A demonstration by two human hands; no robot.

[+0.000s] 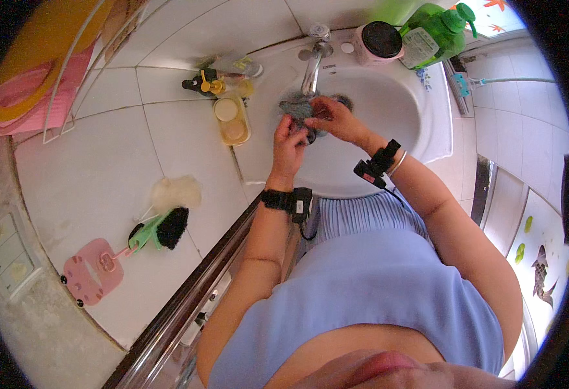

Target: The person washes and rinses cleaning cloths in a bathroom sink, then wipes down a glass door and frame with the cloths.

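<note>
Below the spout of the chrome faucet (312,73), a small grey-green cloth (298,108) is held over the white washbasin (391,97). My left hand (288,146) grips its lower left side with bent fingers. From the right, my right hand (335,119) pinches the cloth close to the spout. A dark part by the left fingertips is blurred, and I cannot tell what it is. Part of the cloth is hidden behind my fingers. Each wrist wears a black strapped device.
Left of the basin are a yellow soap dish (235,129) and a yellow pump bottle (214,85). A black-lidded jar (381,41) and a green pump bottle (435,36) stand on the right rim. A green-handled brush (160,231) hangs from a pink wall hook (93,272).
</note>
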